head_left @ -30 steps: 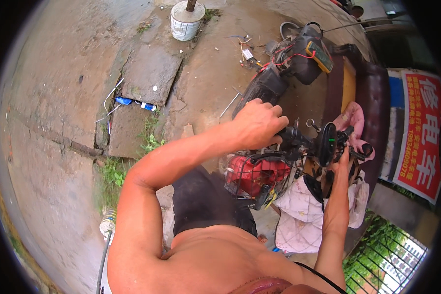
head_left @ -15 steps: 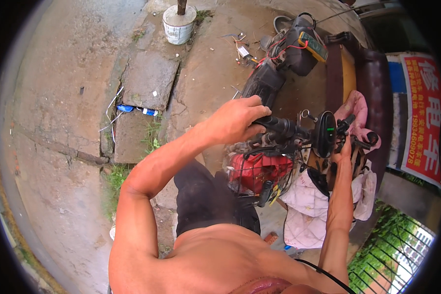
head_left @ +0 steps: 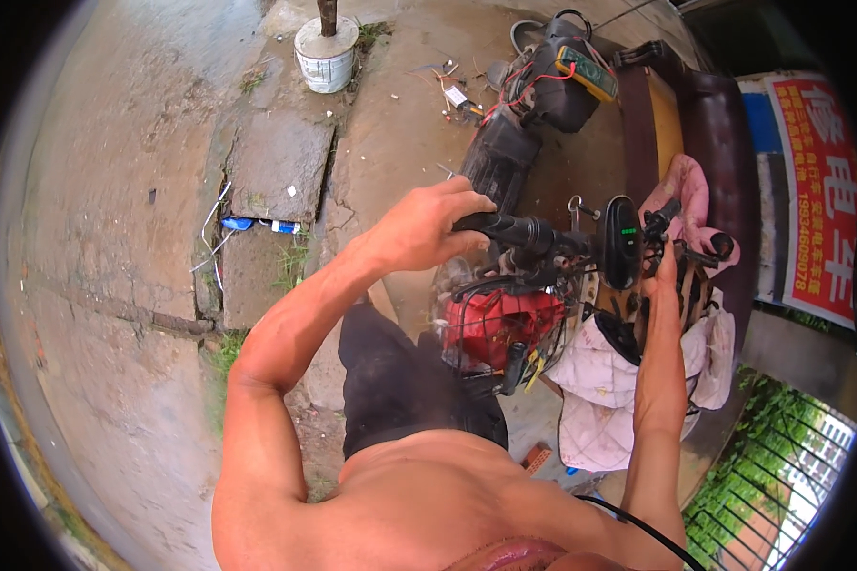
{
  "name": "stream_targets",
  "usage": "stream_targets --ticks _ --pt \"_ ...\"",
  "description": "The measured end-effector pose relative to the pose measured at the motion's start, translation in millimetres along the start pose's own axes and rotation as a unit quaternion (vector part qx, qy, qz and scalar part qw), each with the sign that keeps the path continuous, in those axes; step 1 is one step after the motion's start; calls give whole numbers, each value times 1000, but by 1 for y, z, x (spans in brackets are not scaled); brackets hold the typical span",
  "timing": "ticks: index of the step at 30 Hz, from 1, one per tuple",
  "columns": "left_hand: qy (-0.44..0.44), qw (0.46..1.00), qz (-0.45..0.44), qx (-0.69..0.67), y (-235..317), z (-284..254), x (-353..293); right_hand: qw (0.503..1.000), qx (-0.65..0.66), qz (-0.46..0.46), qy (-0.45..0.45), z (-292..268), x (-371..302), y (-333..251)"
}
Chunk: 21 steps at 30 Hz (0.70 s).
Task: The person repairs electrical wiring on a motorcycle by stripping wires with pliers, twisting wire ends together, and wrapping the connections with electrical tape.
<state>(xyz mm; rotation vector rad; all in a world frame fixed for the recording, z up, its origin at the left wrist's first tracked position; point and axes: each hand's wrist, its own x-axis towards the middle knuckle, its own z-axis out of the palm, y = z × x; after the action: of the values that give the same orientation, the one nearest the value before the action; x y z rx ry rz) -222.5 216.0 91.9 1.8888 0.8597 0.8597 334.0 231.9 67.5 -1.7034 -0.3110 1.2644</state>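
A scooter's handlebar with a black oval display [head_left: 621,244] stands in front of me. My left hand [head_left: 433,224] is closed around the end of the black left handlebar grip [head_left: 509,228], thumb below and fingers above. My right hand [head_left: 664,271] grips the right side of the handlebar beside dark control parts; some of its fingers are hidden. A key with a ring [head_left: 583,206] sits by the display. Below the bar is a wire basket with a red bag [head_left: 505,325] in it. A pale quilted cover [head_left: 595,390] hangs near my right forearm.
Beyond the bar lie a black scooter part [head_left: 505,157] and a yellow multimeter [head_left: 586,73] with red leads. A dark sofa [head_left: 719,124] with a pink cloth [head_left: 681,190] stands at right, near a red banner [head_left: 817,200]. A concrete-filled bucket [head_left: 327,57] stands far left.
The left grip and my left hand have shifted slightly left. My right hand stays at the bar. The background has shifted a little with my head.
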Motion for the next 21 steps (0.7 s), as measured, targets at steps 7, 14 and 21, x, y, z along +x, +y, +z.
stream_targets --ticks 7,14,21 --pt "1 998 -53 -30 5 5 7 999 43 14 -30 -11 17 7" --pt "-100 969 -217 -69 9 -7 20 998 16 9 -53 -11 19 3" --pt "-152 883 -388 -217 16 -16 28 999 -4 -4 -41 -3 9 3"
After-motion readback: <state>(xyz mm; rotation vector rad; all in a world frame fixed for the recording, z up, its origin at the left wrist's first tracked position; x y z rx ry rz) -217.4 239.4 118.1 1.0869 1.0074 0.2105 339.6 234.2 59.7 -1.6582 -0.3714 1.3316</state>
